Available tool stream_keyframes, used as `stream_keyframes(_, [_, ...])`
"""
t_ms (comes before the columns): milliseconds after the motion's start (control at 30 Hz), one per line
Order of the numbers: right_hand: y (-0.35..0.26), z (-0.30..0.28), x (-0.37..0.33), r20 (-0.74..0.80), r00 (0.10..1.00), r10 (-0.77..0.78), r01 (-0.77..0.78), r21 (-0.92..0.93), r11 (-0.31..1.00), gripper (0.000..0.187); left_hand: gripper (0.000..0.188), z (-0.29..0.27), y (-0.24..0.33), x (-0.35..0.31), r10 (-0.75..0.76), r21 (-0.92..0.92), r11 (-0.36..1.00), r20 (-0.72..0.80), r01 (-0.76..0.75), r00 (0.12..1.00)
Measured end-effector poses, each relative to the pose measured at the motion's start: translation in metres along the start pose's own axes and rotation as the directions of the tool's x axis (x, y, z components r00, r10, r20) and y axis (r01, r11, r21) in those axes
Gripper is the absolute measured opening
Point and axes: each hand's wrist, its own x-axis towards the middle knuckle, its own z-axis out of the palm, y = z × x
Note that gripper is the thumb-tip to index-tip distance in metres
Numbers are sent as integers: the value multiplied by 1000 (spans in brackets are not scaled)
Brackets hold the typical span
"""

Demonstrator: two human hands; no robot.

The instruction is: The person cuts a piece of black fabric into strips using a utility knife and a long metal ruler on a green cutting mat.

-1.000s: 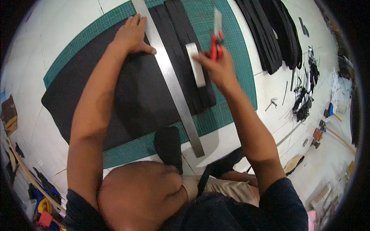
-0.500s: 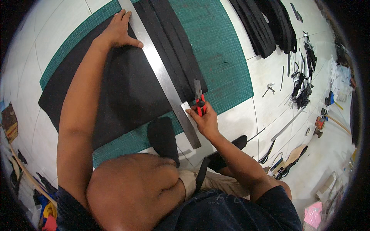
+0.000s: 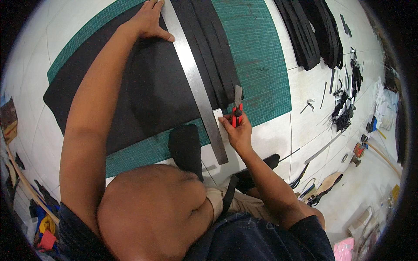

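Steel ruler (image 3: 193,78) under left hand (image 3: 150,21); right hand (image 3: 235,130) grips red knife (image 3: 237,108).

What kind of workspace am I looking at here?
Most likely a craft or leather-cutting workshop, worked on the floor: a green cutting mat, a long steel ruler over black sheet material, and a red utility knife in the right hand.

This is a craft workshop, probably for leather or textile work. A large green cutting mat (image 3: 261,48) lies on the white floor (image 3: 318,143), with a long steel ruler (image 3: 196,82) and black sheet material (image 3: 143,91) on it. Cut black strips (image 3: 313,35), small tools (image 3: 308,104) and scraps (image 3: 344,113) lie scattered around on the floor.
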Motion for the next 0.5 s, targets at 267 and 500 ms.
stream_keyframes(267, [-5,1,3,23,1000,9,-9,5,1000,36,146,-7,1,-7,-21,-50,998,13,22,1000])
stream_keyframes(500, [-3,-3,3,45,998,37,-39,63,997,36,145,3,-3,1,33,-54,998,-18,-34,999])
